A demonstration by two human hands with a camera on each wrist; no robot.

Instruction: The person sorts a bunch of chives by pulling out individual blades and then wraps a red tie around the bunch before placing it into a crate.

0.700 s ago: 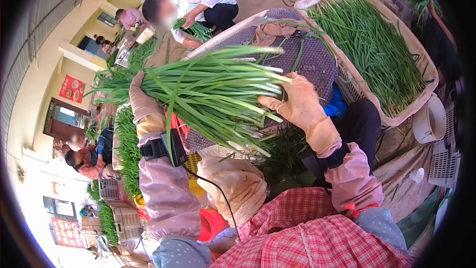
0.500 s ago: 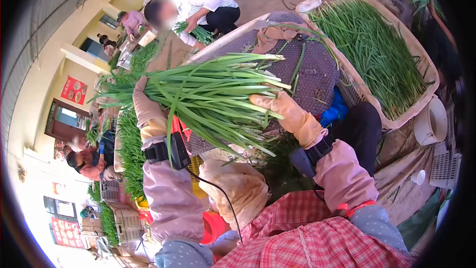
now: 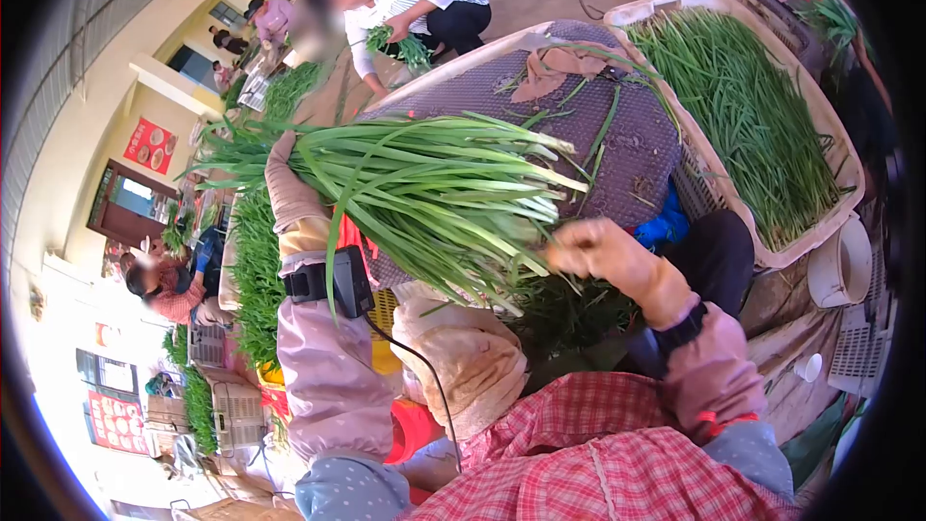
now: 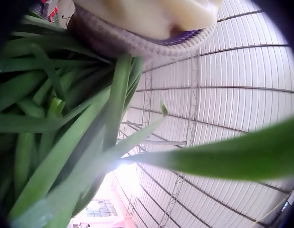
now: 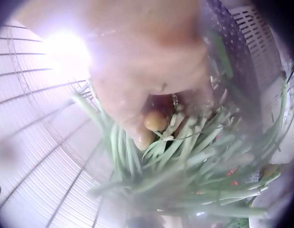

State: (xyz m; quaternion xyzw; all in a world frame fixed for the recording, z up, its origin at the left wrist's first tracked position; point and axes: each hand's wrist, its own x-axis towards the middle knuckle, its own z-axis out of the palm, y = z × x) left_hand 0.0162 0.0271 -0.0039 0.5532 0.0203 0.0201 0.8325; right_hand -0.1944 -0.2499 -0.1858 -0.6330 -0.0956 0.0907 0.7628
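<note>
Behind the left grip (image 3: 292, 188) sits a black wrist camera (image 3: 354, 282) with a dark cable (image 3: 422, 359); farther back, pink oversleeves (image 3: 328, 381), white-dotted blue sleeves (image 3: 352, 494), then a red-checked garment (image 3: 603, 468).

Roof panels (image 4: 232, 109): pale and backlit in the left wrist view, with a white burst of glare low down above the window (image 4: 102, 209).
Poster (image 3: 121, 420): washed out amid the overexposed lower left.
Bunch of green stalks (image 3: 434, 198): daylit on top, shadowed dark underneath; nearest stalks out of focus in both wrist views.
Gloved right hand (image 3: 612, 256): fingers blurred from the head, hazed by strong flare at the wrist.
Head view's rim: black corners, wall (image 3: 82, 164) lines bowed by the lens.
</note>
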